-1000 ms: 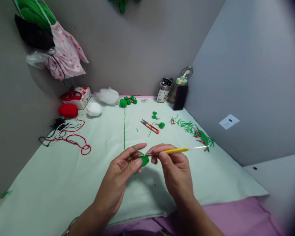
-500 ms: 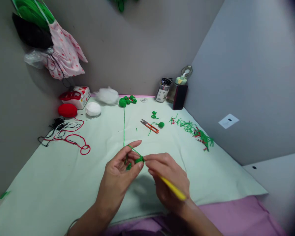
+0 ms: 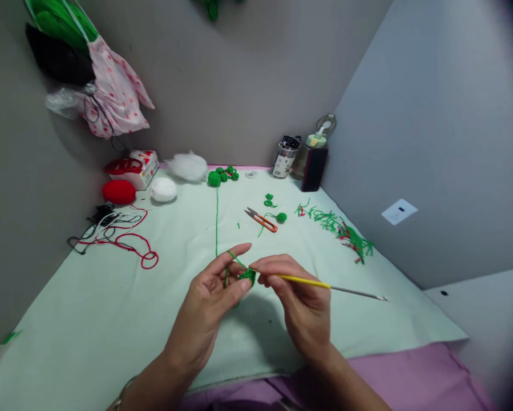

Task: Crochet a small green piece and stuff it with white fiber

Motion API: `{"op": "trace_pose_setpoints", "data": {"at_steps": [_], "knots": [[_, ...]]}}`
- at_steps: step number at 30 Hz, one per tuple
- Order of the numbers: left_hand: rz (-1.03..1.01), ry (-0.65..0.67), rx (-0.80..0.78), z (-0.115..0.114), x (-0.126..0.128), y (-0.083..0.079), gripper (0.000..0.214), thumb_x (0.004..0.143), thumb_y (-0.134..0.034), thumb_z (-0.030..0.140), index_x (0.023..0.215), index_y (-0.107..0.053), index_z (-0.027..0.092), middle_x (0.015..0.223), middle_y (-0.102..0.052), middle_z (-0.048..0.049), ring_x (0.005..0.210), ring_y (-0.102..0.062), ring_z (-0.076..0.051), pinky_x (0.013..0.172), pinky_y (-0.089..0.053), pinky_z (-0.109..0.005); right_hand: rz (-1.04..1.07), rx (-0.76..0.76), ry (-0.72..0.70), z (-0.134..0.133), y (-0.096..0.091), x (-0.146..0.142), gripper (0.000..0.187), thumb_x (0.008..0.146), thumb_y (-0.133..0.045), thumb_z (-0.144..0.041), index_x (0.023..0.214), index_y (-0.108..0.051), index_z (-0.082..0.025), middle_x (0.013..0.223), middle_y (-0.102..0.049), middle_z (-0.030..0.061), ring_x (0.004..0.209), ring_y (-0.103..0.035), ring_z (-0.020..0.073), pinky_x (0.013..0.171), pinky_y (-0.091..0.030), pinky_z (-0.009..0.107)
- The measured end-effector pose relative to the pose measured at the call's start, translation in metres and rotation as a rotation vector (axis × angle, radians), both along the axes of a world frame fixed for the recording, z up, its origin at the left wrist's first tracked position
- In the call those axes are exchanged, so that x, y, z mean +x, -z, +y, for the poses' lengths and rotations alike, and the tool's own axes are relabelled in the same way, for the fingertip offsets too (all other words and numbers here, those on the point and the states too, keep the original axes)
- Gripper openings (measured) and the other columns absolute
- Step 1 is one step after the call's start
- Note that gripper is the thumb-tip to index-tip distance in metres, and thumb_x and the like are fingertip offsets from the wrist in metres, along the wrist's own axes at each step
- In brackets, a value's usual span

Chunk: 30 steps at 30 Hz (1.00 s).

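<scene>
Between thumb and fingers, my left hand (image 3: pixel 215 299) pinches a small green crochet piece (image 3: pixel 248 276). Green yarn (image 3: pixel 217 222) runs over its raised index finger and back to a green yarn ball (image 3: pixel 214 178) at the far side of the table. My right hand (image 3: pixel 301 302) grips a crochet hook (image 3: pixel 307 281) by its yellow handle. The hook's front tip meets the green piece, partly hidden by my fingertips. Its other metal end points out to the right, with a small hook there.
Orange thread snips (image 3: pixel 261 220) lie beyond my hands, beside a small green ball (image 3: pixel 282 217). Yarn scraps (image 3: pixel 342 228) are strewn at right. Red yarn (image 3: pixel 119 192), white yarn (image 3: pixel 163 189) and tangled strands sit left. A pen can (image 3: pixel 284 160), bottle and phone (image 3: pixel 314 170) stand at the back.
My right hand has turned, swinging the hook's rear end up and out to the right from pointing down toward me. The green piece is tilted more upright in my left fingers.
</scene>
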State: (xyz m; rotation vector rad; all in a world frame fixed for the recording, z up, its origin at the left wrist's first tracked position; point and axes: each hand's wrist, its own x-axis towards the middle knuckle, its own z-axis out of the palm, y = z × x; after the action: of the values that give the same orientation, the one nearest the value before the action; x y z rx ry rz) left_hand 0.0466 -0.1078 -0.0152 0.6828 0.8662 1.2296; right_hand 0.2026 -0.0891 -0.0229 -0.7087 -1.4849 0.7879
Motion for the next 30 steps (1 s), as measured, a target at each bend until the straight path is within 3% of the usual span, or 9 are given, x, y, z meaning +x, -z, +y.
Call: {"op": "trace_pose_setpoints", "data": {"at_steps": [3, 6, 9, 12, 16, 22, 26, 30], "knots": [[-0.016, -0.052, 0.000, 0.000, 0.003, 0.001, 0.048, 0.077, -0.094, 0.032, 0.123, -0.081, 0.034, 0.088, -0.067, 0.0024, 0.086, -0.058, -0.011, 0.084, -0.046, -0.021, -0.175, 0.154, 0.126, -0.006, 0.004, -0.001, 0.030, 0.099, -0.066, -0.009, 0.115, -0.080, -0.030, 0.101, -0.079, 0.0052, 0.089, -0.074, 0.0179, 0.074, -0.062, 0.031], [-0.132, 0.026, -0.092, 0.002, 0.003, 0.000, 0.050, 0.076, -0.094, 0.032, 0.124, -0.080, 0.027, 0.088, -0.069, 0.0002, 0.082, -0.059, -0.012, 0.084, -0.049, -0.024, -0.348, 0.319, 0.209, -0.010, 0.007, 0.002, 0.038, 0.097, -0.065, -0.005, 0.122, -0.079, -0.030, 0.110, -0.078, 0.0086, 0.096, -0.074, 0.0214, 0.077, -0.062, 0.035], [-0.247, 0.074, -0.194, 0.006, -0.001, -0.002, 0.044, 0.072, -0.095, 0.029, 0.114, -0.084, 0.019, 0.085, -0.068, -0.0011, 0.080, -0.060, -0.012, 0.093, -0.052, -0.030, -0.161, 0.176, 0.197, -0.007, 0.005, 0.006, 0.030, 0.099, -0.064, -0.009, 0.114, -0.080, -0.029, 0.097, -0.078, 0.0067, 0.083, -0.072, 0.0200, 0.069, -0.060, 0.034], [-0.212, 0.013, -0.156, 0.007, -0.003, -0.003, 0.041, 0.071, -0.095, 0.025, 0.111, -0.085, 0.022, 0.084, -0.067, 0.0006, 0.082, -0.061, -0.013, 0.094, -0.051, -0.030, 0.103, -0.068, 0.076, -0.001, 0.001, 0.006, 0.017, 0.102, -0.066, -0.021, 0.102, -0.081, -0.027, 0.086, -0.075, 0.0035, 0.069, -0.066, 0.0157, 0.062, -0.055, 0.030], [-0.017, 0.027, -0.015, 0.003, -0.001, -0.001, 0.038, 0.079, -0.091, 0.031, 0.116, -0.083, 0.030, 0.088, -0.068, 0.0006, 0.077, -0.054, -0.011, 0.077, -0.045, -0.023, 0.078, -0.137, -0.052, 0.003, 0.000, 0.003, 0.012, 0.099, -0.071, -0.027, 0.098, -0.083, -0.025, 0.089, -0.078, 0.0043, 0.080, -0.070, 0.0170, 0.070, -0.057, 0.029], [0.059, 0.028, 0.043, -0.001, -0.004, -0.001, 0.030, 0.084, -0.086, 0.035, 0.114, -0.084, 0.030, 0.087, -0.062, 0.0006, 0.076, -0.053, -0.012, 0.079, -0.044, -0.026, 0.221, -0.281, -0.094, 0.007, 0.005, 0.006, 0.016, 0.101, -0.069, -0.034, 0.097, -0.080, -0.023, 0.085, -0.077, 0.0026, 0.069, -0.068, 0.0132, 0.068, -0.057, 0.026], [0.078, 0.020, 0.055, 0.000, -0.007, 0.000, 0.033, 0.083, -0.086, 0.031, 0.115, -0.083, 0.029, 0.087, -0.062, 0.0000, 0.081, -0.053, -0.014, 0.078, -0.045, -0.025, 0.193, -0.264, -0.081, 0.003, 0.001, 0.008, 0.020, 0.104, -0.063, -0.035, 0.097, -0.075, -0.021, 0.087, -0.078, 0.0044, 0.069, -0.069, 0.0151, 0.068, -0.060, 0.029], [0.156, 0.004, 0.084, 0.000, -0.008, 0.001, 0.035, 0.085, -0.085, 0.030, 0.120, -0.081, 0.032, 0.089, -0.063, 0.0006, 0.086, -0.057, -0.014, 0.082, -0.046, -0.024, -0.032, -0.094, 0.027, -0.005, -0.003, 0.008, 0.018, 0.108, -0.055, -0.023, 0.105, -0.073, -0.023, 0.093, -0.078, 0.0044, 0.076, -0.072, 0.0155, 0.073, -0.061, 0.030]]}}
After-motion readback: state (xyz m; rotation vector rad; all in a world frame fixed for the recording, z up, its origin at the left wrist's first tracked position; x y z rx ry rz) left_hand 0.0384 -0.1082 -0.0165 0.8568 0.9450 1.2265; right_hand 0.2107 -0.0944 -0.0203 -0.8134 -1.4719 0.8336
